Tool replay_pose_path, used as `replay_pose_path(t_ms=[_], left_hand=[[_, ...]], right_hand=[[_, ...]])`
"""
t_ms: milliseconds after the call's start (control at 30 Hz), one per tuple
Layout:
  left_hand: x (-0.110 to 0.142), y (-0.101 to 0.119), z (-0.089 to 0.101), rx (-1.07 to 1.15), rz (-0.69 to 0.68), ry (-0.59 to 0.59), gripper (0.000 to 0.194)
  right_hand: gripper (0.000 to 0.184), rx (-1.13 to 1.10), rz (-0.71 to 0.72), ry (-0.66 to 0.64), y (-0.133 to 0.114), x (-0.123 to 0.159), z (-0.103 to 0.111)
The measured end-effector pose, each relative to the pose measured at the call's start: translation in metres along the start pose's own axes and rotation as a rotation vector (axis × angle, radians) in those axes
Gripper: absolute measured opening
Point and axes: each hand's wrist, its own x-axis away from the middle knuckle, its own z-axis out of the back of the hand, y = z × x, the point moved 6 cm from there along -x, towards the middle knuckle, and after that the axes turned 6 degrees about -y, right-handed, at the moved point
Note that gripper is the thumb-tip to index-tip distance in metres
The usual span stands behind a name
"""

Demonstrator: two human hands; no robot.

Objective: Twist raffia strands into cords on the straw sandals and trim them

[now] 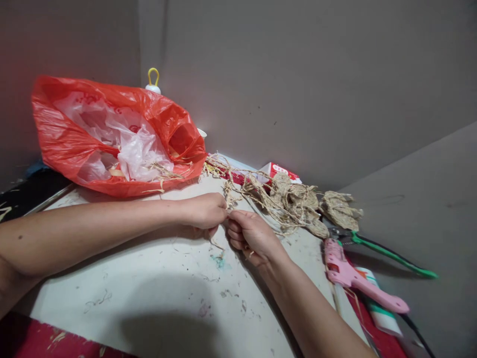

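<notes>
My left hand (206, 211) is closed, its fingers pinched together over the white table top. Close beside it my right hand (254, 235) is closed too, thumb and forefinger meeting the left hand's fingertips. Both pinch a thin straw cord (229, 199), mostly covered by my fingers. A loose end of straw (216, 242) hangs down below the left hand. Behind the hands, a tangle of twisted straw cord (257, 191) spreads to the right, beside several coiled pieces of straw rope (300, 196).
A red plastic bag (63, 144) with white film and straw scraps stands back left. To the right lie green-handled pliers (395, 256), a pink glue gun (361, 281) and a white-and-green tube (385, 318). A red-and-white box (281, 171) sits by the grey wall (298, 89).
</notes>
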Motion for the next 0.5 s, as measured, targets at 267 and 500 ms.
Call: replay_pose_path(t_ms=[267,500], left_hand=[[0.010,0.009,-0.011,-0.141,-0.007,0.243,0.010],[0.008,0.005,0.002,0.030,0.060,-0.109,0.021]], right_hand=[[0.039,-0.098,0.025,-0.001,0.004,0.000,-0.003],[0.034,-0.131,0.080,-0.053,-0.004,0.002,-0.001]])
